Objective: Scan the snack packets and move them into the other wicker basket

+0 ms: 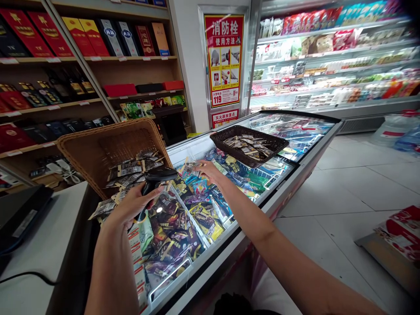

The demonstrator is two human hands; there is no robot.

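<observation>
My left hand (136,202) is wrapped around the grip of a black handheld barcode scanner (160,174), its head pointing right. My right hand (211,171) pinches a small clear-and-beige snack packet (190,168) in front of the scanner. Beside my left hand, a tilted brown wicker basket (85,142) holds many similar packets (131,168). Farther off, a dark woven tray (226,146) sits on the chest freezer's glass with more of these packets (251,146) in it. Colourful wrapped ice creams (173,223) lie below both hands.
The chest freezer (249,227) stretches away to the right, with a white wire divider (190,214) inside. At left stands a counter (55,245) with a black device (22,218). Boxed goods fill shelves (95,59) behind it. A red-and-white carton (402,232) is on the right.
</observation>
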